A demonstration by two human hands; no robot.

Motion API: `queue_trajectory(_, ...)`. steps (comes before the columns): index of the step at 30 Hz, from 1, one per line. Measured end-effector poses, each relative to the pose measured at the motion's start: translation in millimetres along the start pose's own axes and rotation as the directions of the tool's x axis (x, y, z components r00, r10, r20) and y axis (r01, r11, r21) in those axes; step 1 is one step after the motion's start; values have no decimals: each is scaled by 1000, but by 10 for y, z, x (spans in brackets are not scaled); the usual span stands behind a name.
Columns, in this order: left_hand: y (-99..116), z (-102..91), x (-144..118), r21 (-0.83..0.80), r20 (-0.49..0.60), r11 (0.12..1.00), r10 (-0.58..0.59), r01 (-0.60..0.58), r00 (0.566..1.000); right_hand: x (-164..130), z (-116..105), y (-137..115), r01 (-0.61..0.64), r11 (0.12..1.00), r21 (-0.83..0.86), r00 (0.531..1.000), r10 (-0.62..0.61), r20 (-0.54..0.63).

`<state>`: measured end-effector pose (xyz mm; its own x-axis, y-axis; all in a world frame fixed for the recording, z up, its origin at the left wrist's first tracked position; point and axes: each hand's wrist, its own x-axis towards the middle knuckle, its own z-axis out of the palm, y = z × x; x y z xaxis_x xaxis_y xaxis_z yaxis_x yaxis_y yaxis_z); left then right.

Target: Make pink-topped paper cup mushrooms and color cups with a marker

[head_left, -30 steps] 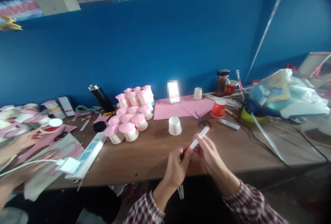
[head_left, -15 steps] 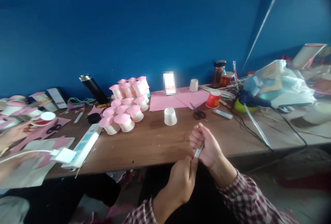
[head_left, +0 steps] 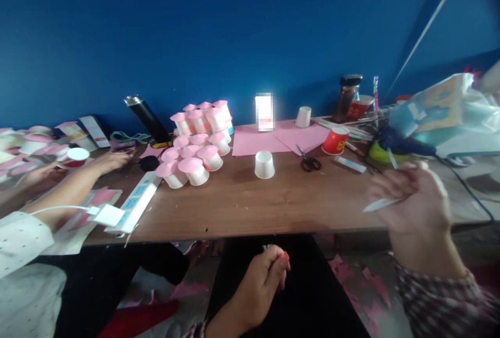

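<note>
The white pen body was held in the right hand, off the desk's right front corner; motion blur smeared both, so the grip was hard to make out, though the fingers were seen curled closed around it. Its long axis lay nearly level, the free end pointing left. The red cap was pinched in the closed fingers of the left hand below the desk's front edge, and only its tip was visible. One pen and one cap were counted.

On the desk, one upturned white cup stood near the middle, one pair of scissors to its right, and one red cup beyond. Pink-topped cups were piled toward the back; their number could not be told. At the left edge, another person's arms were cut off.
</note>
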<state>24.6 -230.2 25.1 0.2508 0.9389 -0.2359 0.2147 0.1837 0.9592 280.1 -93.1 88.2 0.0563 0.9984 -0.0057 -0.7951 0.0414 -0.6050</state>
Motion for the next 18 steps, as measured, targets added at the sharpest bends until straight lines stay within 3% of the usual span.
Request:
queue_trajectory(3, 95, -16, 71, -108, -31, 993, 39, -42, 999, -299, 163, 321, -107, 916, -386, 983, 157, 99)
queue_trajectory(5, 147, -20, 107, -133, -44, 990, 45, -50, 998, -516, 276, 508, -83, 730, -678, 925, 309, 220)
queue_trajectory(7, 161, -12, 121, -148, -42, 987, 55, -60, 998, -680, 361, 606, 23, 522, -853, 833, 461, 305)
queue_trajectory(10, 128, 37, 116, -173, -30, 981, 88, -92, 996, -800, 435, 648, 70, 404, -912, 727, 605, 324)
queue_trajectory(11, 114, 61, 114, -179, -33, 979, 92, -97, 995, -814, 451, 654, 73, 390, -918, 717, 619, 321)
queue_trajectory(15, 132, 131, 116, -169, -65, 984, 50, -60, 997, -810, 483, 661, 164, 313, -935, 739, 589, 327)
queue_trajectory(18, 232, 60, 153, -98, -19, 994, 52, -54, 998, -701, 462, 594, 245, 281, -928, 733, 573, 367)
